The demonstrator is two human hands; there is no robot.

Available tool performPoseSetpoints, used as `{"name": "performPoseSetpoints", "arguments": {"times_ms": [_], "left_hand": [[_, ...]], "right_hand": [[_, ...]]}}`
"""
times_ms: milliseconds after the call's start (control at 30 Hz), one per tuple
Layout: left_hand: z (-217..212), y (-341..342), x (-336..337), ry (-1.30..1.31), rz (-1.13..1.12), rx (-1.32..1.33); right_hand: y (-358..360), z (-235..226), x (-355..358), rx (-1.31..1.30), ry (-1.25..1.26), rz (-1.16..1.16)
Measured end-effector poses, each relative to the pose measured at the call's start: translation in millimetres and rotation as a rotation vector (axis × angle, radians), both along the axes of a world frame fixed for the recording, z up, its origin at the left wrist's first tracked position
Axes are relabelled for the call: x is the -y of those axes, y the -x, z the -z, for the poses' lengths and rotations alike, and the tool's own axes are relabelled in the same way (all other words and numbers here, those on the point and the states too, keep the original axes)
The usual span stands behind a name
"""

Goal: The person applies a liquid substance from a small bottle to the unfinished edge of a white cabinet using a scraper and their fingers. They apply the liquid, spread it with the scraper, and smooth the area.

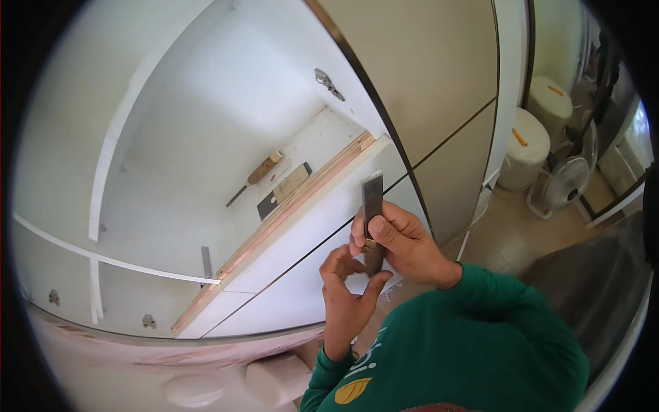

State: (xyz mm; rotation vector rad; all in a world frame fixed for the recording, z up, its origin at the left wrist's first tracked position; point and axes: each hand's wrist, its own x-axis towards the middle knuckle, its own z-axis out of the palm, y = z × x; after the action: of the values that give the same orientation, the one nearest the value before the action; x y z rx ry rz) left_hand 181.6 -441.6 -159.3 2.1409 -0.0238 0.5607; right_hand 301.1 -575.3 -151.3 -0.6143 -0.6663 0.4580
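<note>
Upright in front of the cabinet's front panel is a chisel (pixel 372 196), its flat dark blade pointing up. My right hand (pixel 408 247) is closed around it where blade meets handle, thumb pressed on the blade. Lower down, my left hand (pixel 347 292) curls about the brown handle, its thumb by the butt end; some of its fingertips are blurred. Inside the cabinet lies a second wooden-handled tool (pixel 264 169) with a narrow dark shaft. Beside it is a flat beige and dark block (pixel 288 187), perhaps a sharpening stone.
The white cabinet has a bare wooden front edge (pixel 274 226). A metal hinge (pixel 329 84) sits on its inner side wall. A grey strip (pixel 206 261) stands near a white divider bar (pixel 151 264). At right are a fan (pixel 568 185) and a white cylinder (pixel 527 154).
</note>
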Motion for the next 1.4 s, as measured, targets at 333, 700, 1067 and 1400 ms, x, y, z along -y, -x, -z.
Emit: {"name": "performPoseSetpoints", "arguments": {"times_ms": [333, 700, 1067, 1400], "left_hand": [[-83.7, 1.7, -81.3, -0.591, -0.063, 0.143], [-94.6, -34.2, -103.1, -0.737, -0.016, 0.063], [-104.0, -48.6, -91.2, -0.692, 0.013, 0.114], [-89.6, -49.2, -89.9, -0.693, -0.013, 0.152]], "right_hand": [[13.7, -18.4, -12.7, 0.553, 0.7, 0.882], [-30.2, -53.4, -83.4, 1.3, 0.539, 1.059], [-61.7, -53.8, -100.9, 1.073, 0.462, 1.084], [-61.0, -49.5, -99.5, 1.088, 0.394, 1.118]]}}
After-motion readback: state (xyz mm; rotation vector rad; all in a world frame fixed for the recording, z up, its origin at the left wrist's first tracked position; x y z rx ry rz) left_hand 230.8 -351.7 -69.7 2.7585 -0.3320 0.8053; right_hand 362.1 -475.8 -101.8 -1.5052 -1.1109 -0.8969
